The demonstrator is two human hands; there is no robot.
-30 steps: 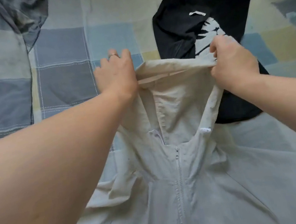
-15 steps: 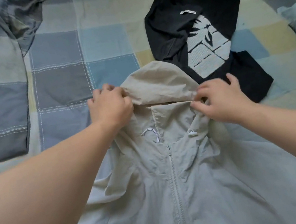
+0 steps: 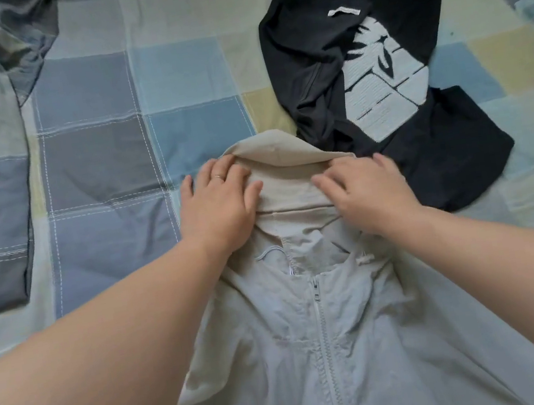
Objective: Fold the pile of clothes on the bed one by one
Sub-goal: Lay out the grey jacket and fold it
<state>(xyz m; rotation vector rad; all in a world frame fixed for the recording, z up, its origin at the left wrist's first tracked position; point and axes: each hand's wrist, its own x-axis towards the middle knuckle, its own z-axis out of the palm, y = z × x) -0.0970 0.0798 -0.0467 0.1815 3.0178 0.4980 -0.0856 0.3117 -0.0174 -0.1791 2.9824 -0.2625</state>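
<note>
The pale grey-beige zip-up hooded jacket [image 3: 352, 363] is plain, its zipper [image 3: 323, 332] the same pale grey, and its hood [image 3: 280, 162] leans warmer, toward sand. The black cotton T-shirt [image 3: 318, 66] carries a blocky whitish-grey print [image 3: 381, 95] and a small white label [image 3: 344, 12]. The bed's patchwork cover [image 3: 96, 158] is checked in mid blue, slate grey, pale green and soft yellow squares, crossed by white stitched lines. The sheer garment [image 3: 16, 42] is grey-blue. A thin gold-toned ring [image 3: 219, 176] shows on the left hand [image 3: 221, 209].
</note>
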